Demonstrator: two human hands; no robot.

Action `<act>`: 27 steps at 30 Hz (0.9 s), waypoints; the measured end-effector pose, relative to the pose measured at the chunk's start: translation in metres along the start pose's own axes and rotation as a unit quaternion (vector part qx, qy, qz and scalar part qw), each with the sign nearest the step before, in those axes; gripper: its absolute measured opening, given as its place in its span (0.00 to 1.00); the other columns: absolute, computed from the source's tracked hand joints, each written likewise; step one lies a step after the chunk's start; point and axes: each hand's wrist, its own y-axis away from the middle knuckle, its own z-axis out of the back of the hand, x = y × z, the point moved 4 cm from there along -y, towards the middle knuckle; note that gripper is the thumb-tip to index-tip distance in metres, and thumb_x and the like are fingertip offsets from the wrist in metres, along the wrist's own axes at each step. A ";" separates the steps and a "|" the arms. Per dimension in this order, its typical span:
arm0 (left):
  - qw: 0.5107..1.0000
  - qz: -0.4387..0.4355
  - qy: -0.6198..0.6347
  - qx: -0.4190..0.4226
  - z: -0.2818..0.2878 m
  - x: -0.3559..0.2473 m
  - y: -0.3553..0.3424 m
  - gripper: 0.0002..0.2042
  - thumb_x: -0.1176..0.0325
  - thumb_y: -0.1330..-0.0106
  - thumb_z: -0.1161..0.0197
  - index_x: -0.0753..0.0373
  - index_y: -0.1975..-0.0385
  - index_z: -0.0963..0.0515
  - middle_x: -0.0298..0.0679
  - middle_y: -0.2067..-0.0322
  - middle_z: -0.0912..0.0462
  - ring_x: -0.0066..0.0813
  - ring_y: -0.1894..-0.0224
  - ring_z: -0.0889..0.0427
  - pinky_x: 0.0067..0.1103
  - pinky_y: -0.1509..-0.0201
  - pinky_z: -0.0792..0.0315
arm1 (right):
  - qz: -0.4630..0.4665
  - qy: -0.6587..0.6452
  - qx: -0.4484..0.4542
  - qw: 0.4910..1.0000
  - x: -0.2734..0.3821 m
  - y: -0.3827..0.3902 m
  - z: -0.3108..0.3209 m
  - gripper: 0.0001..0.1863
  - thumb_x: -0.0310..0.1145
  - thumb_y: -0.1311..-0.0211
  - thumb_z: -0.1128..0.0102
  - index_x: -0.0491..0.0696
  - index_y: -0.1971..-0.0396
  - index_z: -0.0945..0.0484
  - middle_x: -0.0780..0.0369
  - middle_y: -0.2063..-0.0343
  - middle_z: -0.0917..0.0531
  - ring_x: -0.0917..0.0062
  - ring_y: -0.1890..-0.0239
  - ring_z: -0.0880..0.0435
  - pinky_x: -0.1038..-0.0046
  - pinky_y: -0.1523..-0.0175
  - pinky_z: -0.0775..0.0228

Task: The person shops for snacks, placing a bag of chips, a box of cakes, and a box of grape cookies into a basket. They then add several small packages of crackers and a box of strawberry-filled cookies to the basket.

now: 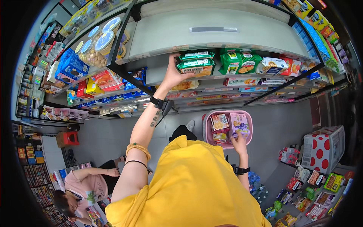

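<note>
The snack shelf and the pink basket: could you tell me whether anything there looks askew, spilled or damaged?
Nothing stands out. The left hand grips a stack of green packets at the shelf edge, neat beside other packs. The right hand rests in the pink basket, whose packets lie loose but contained. No spills show on the floor.

The left hand [174, 73] is raised to a shelf [211, 36] and grips a green snack packet [196, 66] that sits at the shelf's front edge, below another green packet. Further right on the same shelf stand more green packets [239, 62] and a white-and-blue packet [273, 65]. The right hand [239, 143] is low, its fingers [237, 134] touching a purple packet [239, 123] inside a pink basket [207, 130] on the grey floor, beside an orange packet [219, 122]. At far left, clear tubs of biscuits [99, 43] fill a neighbouring shelf. A seated person in pink [85, 185] is at the lower left.
</note>
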 end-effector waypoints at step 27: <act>0.921 0.150 0.218 0.286 -0.072 -0.079 0.111 0.34 0.67 0.58 0.23 0.67 0.51 0.33 0.38 0.58 0.23 0.21 0.55 0.26 0.20 0.48 0.32 | 0.233 -0.393 0.117 0.882 0.172 0.005 0.050 0.60 0.35 0.58 0.25 0.47 0.31 0.62 0.57 0.42 0.35 0.72 0.40 0.34 0.70 0.37 0.41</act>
